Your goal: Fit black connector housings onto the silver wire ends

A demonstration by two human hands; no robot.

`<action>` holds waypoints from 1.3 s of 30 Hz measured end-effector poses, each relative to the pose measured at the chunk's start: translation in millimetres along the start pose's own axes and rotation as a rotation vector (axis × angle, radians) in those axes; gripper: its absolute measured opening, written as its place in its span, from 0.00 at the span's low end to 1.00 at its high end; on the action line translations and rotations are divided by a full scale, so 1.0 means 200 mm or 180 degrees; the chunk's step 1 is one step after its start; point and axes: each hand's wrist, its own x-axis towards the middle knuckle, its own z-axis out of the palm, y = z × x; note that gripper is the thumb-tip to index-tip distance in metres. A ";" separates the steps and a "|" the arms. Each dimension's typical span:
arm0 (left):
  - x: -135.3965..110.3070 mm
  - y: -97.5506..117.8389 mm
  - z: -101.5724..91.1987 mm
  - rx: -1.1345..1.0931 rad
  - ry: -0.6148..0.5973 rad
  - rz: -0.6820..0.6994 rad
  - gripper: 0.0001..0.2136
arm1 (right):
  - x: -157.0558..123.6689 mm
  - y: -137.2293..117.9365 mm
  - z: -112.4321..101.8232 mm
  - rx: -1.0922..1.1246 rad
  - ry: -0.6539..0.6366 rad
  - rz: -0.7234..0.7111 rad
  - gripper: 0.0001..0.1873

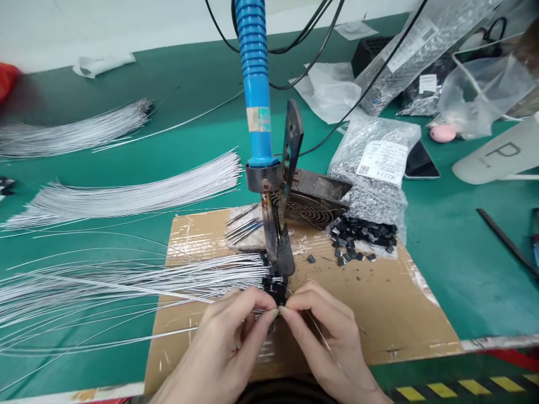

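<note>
My left hand [236, 331] is closed in a pinch, with a thin white wire running between its fingers. Tip to tip with it, my right hand [328, 325] also pinches; a fine silvery wire [322, 335] trails from its fingers across the palm. The small part where the fingertips meet is hidden. Just beyond them lies a cluster of small black connectors [275, 286] on the ends of a bundle of white wires [219, 275]. Above these, a blue-handled soldering iron [257, 95] points down in a metal stand [288, 258]. Cardboard [379, 314] lies beneath.
Two more white wire bundles [143, 196] lie at left. Loose black connectors [349, 252] spill from a plastic bag [374, 163] at right. Behind the iron stands a dark fan [315, 205]. Metal rods [244, 231] rest on a pad. A phone [423, 163] lies farther right.
</note>
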 end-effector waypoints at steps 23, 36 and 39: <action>0.11 0.01 -0.01 -0.1382 0.0466 -0.0645 0.11 | 0.01 0.01 0.08 0.1724 0.0324 0.1204 0.14; 0.07 0.06 0.02 -0.1562 0.0563 -0.0894 0.12 | 0.01 0.02 0.12 0.2617 0.0462 0.1731 0.09; 0.07 0.07 0.03 -0.1571 0.0625 -0.0945 0.12 | 0.02 0.00 0.11 0.2569 0.0491 0.1942 0.11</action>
